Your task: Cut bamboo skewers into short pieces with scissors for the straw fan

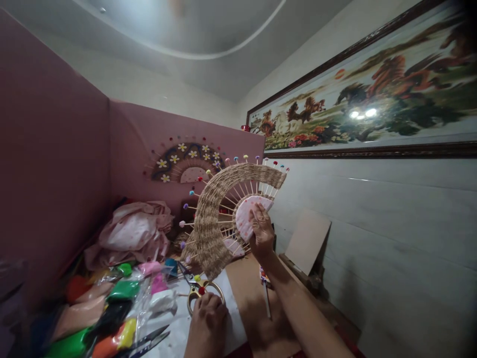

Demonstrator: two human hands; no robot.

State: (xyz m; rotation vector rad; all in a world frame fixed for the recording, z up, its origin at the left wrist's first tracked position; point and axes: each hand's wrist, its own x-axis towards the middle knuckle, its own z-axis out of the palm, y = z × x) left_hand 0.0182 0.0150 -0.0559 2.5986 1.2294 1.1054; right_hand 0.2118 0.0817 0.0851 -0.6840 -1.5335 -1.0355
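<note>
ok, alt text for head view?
Right hand holds up a woven fan with colorful pom-pom tips by its pale spotted center. The left hand is low, near gold-handled scissors; bags of bright material lie farther left, and a flowered fan shows against a pink wall.

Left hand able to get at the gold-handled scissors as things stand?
Probably yes: the left hand lies close by the handles of the gold-handled scissors, though a red ball at its fingertips may be slightly in the way.
</note>
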